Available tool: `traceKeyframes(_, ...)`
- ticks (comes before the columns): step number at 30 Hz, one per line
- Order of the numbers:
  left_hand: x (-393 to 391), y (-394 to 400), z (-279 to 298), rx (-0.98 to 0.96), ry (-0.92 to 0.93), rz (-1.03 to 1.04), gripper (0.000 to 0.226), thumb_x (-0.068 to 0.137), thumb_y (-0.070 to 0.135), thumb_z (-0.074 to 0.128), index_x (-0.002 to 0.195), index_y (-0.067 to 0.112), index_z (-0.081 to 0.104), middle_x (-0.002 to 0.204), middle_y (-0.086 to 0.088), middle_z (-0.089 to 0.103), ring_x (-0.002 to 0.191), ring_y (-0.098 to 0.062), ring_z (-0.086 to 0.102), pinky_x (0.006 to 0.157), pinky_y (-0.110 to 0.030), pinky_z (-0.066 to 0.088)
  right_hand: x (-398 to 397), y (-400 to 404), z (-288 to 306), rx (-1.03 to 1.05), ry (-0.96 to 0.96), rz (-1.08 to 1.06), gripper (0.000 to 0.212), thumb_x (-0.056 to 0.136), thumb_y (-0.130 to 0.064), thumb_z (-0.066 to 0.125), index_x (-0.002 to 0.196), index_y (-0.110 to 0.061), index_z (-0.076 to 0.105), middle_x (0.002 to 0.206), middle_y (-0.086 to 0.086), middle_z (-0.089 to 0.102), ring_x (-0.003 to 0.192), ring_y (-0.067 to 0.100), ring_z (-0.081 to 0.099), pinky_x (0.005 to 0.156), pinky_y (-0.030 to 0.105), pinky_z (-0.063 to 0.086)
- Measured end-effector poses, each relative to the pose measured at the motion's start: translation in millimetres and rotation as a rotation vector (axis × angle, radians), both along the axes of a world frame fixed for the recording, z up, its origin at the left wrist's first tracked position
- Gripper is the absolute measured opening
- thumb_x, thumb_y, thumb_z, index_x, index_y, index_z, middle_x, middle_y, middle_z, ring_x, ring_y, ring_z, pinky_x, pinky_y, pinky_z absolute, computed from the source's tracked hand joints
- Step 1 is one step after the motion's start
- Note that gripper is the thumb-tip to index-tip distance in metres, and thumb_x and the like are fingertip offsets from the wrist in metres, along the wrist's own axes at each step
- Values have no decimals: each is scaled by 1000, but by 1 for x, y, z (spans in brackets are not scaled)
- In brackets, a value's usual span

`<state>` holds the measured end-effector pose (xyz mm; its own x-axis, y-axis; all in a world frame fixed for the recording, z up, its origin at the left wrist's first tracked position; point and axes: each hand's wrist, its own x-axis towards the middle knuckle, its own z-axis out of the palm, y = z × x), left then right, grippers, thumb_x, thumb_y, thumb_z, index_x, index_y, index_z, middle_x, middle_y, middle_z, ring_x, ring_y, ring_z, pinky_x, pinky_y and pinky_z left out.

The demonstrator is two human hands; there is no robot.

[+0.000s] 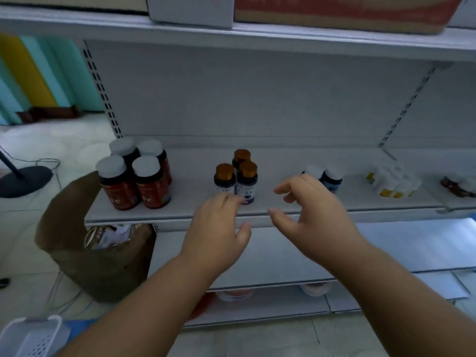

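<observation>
1. Gold-capped bottles [244,173] stand in a cluster of three on the white shelf [180,215]. None is lifted yet, so I'd judge the grasp and all that follows are left to do.
2. The left hand [219,225] is flat and relaxed and holds nothing. Its fingertips are at the front bottle's base, touching or just short; I cannot tell which.
3. The right hand [311,212] hovers empty, thumb and fingers loosely apart, in front of the white-capped blue bottles [332,176].
4. Farther left stand the red bottles [136,176], with a brown paper bag [90,258] below them.
</observation>
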<state>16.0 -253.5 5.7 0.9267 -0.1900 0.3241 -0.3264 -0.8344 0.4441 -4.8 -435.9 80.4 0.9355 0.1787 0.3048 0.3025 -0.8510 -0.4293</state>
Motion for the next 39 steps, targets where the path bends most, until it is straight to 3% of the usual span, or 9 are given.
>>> traceKeyframes(4,38,5,13,-4,-139,25,47,81,29,65,124,13,58,120,-8,59,105,-28,54,88,-42,48,55,11,7,13,13,11,28,88,-36,65,113,-28,57,105,-15,50,93,0,51,79,19,45)
traceKeyframes(8,70,3,19,30,-200,48,41,80,22,65,119,10,63,120,-11,62,106,-30,56,88,-41,48,117,20,11,8,20,57,27,90,-37,61,115,-26,58,109,-9,54,90,4,52,64,8,34)
traceKeyframes(13,90,1,21,23,-198,79,45,82,31,51,115,5,67,118,-14,65,103,-35,60,87,-45,51,184,32,4,-82,113,115,35,91,-38,60,121,-21,54,116,0,52,100,16,54,81,28,44)
traceKeyframes(18,86,14,6,80,-169,97,54,87,39,52,130,7,60,132,-11,60,117,-30,55,97,-44,48,209,38,-9,-195,207,163,25,89,-28,59,103,-8,58,101,5,60,89,20,56,71,31,43)
traceKeyframes(21,85,12,-1,141,-182,45,51,86,37,52,126,8,63,130,-11,62,117,-29,58,96,-44,51,212,43,-14,-154,202,159,19,85,-25,60,91,-7,58,89,7,62,82,22,60,65,31,45)
traceKeyframes(26,80,11,-6,148,-213,62,54,84,34,50,126,5,64,131,-14,63,118,-29,60,99,-38,45,207,43,-10,-222,216,186,23,86,-29,63,95,-9,56,91,5,59,84,21,58,67,32,45)
traceKeyframes(32,82,12,-1,174,-164,50,57,82,35,46,126,4,64,131,-13,63,119,-31,61,95,-44,52,188,37,10,-45,-66,72,16,95,-25,50,101,-10,54,94,4,56,84,20,53,68,33,45)
traceKeyframes(37,80,13,0,188,-153,54,60,86,41,55,136,8,56,142,-9,55,131,-30,51,105,-43,43,148,24,11,220,-521,86,25,94,-15,51,114,-2,58,109,13,57,101,25,51,87,26,40)
traceKeyframes(39,77,12,3,149,-172,48,63,90,42,59,142,8,49,148,-9,49,136,-29,45,109,-40,36,129,21,13,316,-583,84,29,95,-18,46,115,0,56,109,15,56,99,22,52,86,25,41)
